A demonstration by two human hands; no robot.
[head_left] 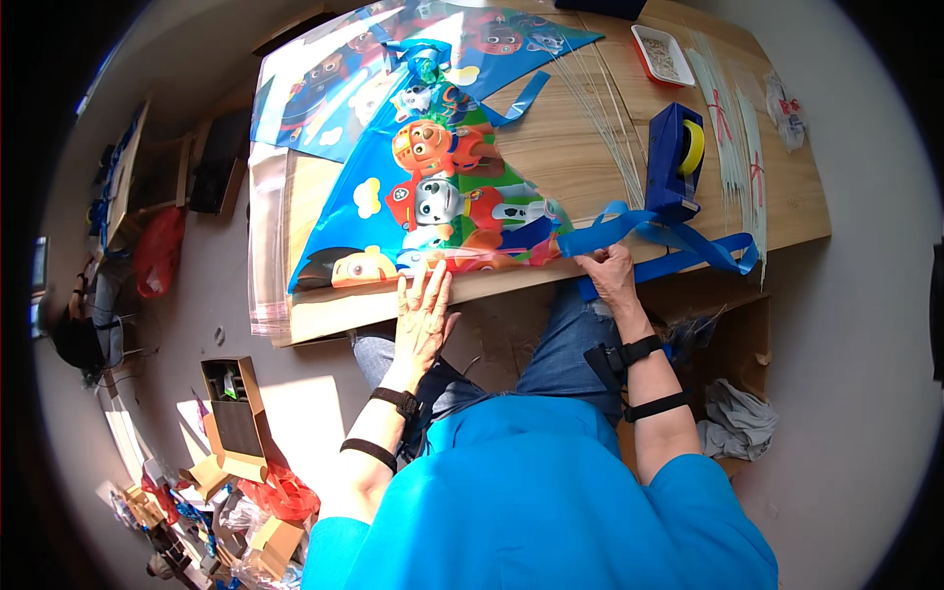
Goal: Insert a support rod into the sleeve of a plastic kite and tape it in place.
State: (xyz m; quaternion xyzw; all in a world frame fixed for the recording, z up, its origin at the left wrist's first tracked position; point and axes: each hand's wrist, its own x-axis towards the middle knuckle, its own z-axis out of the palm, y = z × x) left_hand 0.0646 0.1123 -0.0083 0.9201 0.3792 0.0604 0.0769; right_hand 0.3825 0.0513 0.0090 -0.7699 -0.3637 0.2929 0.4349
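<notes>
A triangular kite [369, 241] of thin sheet, printed with cartoon dogs on blue and green, lies on the wooden table before me. My left hand [423, 310] rests on its near edge with the fingers stretched out flat. At the kite's right corner my right hand [612, 278] is closed in a pinch on a blue ribbon [602, 234] where it meets the sheet; the fingertips are partly hidden. From there the ribbon loops rightward over the table edge. Another blue ribbon strip [524, 98] hangs off the kite's far right side.
Beyond lies a second printed sheet [320, 88]. A blue tape dispenser [673, 162] with yellow tape stands right, near thin rods [602, 123], bundled white sticks [723, 133] and a red-and-white tray [663, 54]. Clear plastic [270, 236] covers the left table edge. Open cardboard boxes [236, 418] sit on the floor.
</notes>
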